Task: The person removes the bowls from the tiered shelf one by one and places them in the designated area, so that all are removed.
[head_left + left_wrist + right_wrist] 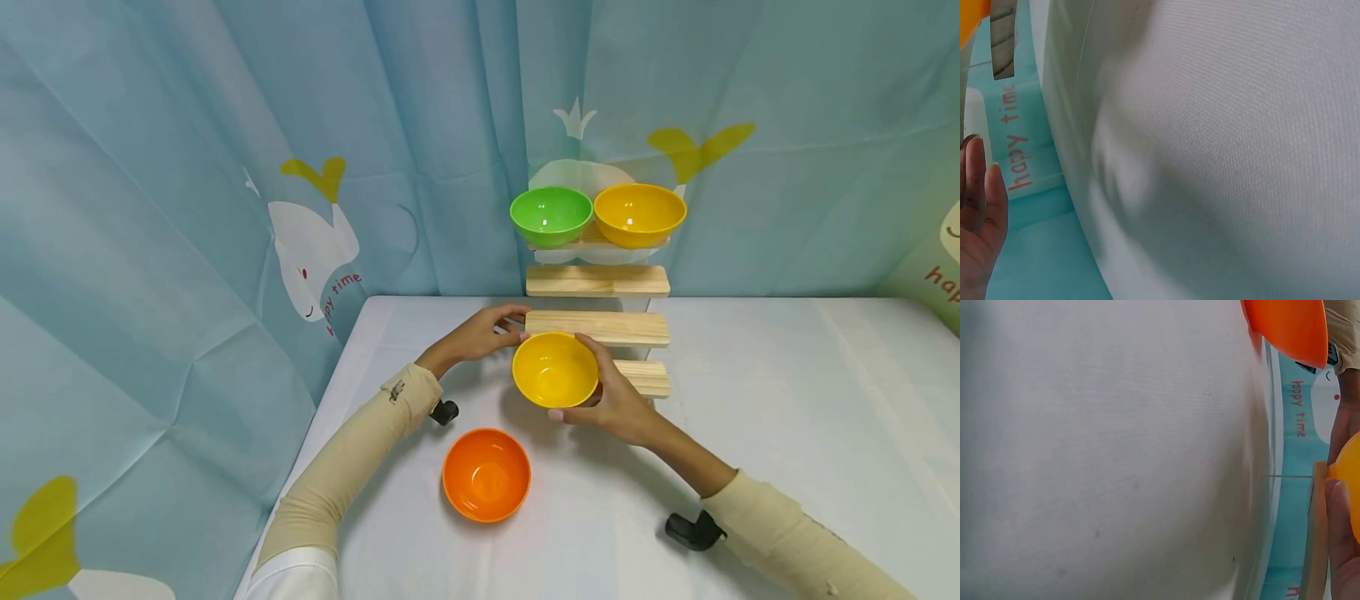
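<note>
- Resting in the air above the white table (750,392), the small yellow plastic bowl (555,369) is just in front of the lower steps of the wooden stepped shelf (597,327).
- It looks light, stiff and smooth, so probably a little slippery; the rim and the round underside seem the best places to hold.
- The right hand (611,398) curls around its far side and bottom.
- The left hand (480,335) touches the rim with relaxed fingers.
- An orange plastic bowl (487,474) sits on the table nearby; a green bowl (551,216) and a second yellow bowl (639,215) stand on the top step.
</note>
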Action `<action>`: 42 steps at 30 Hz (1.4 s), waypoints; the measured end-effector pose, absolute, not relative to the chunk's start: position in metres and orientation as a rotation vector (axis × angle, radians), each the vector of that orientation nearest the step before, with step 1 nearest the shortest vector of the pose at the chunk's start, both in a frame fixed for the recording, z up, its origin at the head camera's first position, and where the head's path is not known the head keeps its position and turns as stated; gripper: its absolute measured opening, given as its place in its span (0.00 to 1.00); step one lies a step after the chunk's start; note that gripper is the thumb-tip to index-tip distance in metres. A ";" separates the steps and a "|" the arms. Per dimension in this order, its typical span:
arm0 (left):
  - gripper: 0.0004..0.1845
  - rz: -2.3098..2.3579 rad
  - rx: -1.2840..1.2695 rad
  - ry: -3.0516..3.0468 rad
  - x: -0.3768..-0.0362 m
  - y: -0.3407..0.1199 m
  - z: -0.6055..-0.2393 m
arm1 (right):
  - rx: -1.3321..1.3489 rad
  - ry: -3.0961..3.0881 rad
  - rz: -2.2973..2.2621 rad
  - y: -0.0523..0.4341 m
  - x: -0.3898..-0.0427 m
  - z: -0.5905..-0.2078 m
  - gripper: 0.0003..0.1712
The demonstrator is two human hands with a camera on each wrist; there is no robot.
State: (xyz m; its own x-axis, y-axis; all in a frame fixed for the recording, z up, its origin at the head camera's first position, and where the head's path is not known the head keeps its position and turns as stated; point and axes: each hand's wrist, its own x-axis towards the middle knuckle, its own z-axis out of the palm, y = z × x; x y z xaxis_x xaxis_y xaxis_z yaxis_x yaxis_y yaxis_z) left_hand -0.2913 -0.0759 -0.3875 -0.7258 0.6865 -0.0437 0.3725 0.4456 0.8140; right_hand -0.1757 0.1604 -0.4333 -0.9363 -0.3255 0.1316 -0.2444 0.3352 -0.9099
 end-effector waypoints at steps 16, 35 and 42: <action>0.29 1.197 0.897 2.340 -0.305 -0.077 -0.410 | -0.551 2.478 -1.715 0.164 -0.175 -0.433 0.63; 0.30 1.201 0.917 2.347 -0.302 -0.076 -0.406 | -0.645 2.392 -1.778 0.173 -0.170 -0.428 0.62; 0.29 1.204 0.931 2.315 -0.292 -0.077 -0.388 | -0.636 2.408 -1.754 0.178 -0.168 -0.428 0.62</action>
State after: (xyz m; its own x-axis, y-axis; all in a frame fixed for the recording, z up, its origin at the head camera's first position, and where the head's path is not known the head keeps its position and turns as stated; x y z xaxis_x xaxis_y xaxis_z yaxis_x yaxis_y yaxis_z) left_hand -0.2919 -0.0767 -0.3884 -0.7138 0.7001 -0.0207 0.3850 0.4168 0.8234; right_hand -0.1678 0.1778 -0.4281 -0.9084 -0.3845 0.1644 -0.2744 0.2513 -0.9282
